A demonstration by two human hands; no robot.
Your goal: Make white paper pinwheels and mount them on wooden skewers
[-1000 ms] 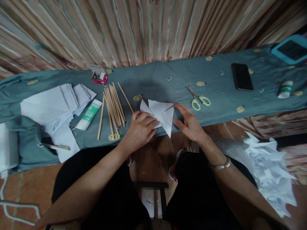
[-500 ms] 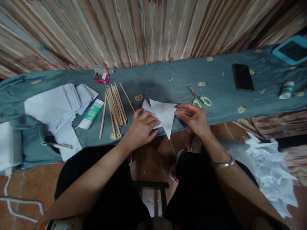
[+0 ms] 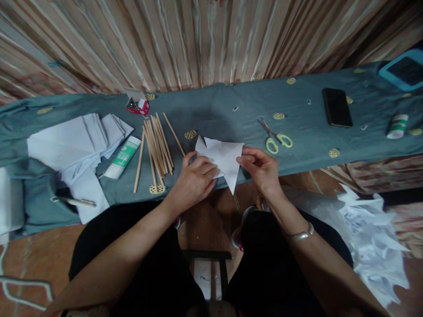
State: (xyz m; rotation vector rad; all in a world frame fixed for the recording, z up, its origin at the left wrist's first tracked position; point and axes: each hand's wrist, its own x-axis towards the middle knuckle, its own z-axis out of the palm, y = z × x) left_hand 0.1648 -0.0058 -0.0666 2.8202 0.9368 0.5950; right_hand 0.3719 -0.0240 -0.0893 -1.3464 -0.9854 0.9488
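A white folded paper shape (image 3: pixel 224 159) with pointed flaps lies at the near edge of a grey-blue cloth (image 3: pixel 231 110). My left hand (image 3: pixel 193 180) presses down on its left part, fingers curled over the paper. My right hand (image 3: pixel 261 169) pinches the paper's right corner between thumb and fingertips. A silver bangle (image 3: pixel 299 234) sits on my right wrist.
Several wooden sticks (image 3: pixel 157 147), a green glue tube (image 3: pixel 123 157), stacked white sheets (image 3: pixel 72 147) and a red pin box (image 3: pixel 139 105) lie to the left. Green-handled scissors (image 3: pixel 276 138), a black phone (image 3: pixel 337 107), another glue tube (image 3: pixel 397 125) lie right. Paper scraps (image 3: pixel 373 233) cover the floor.
My right hand went from lying flat beside the paper to curling and pinching its right corner. The left hand has stayed pressed on the paper.
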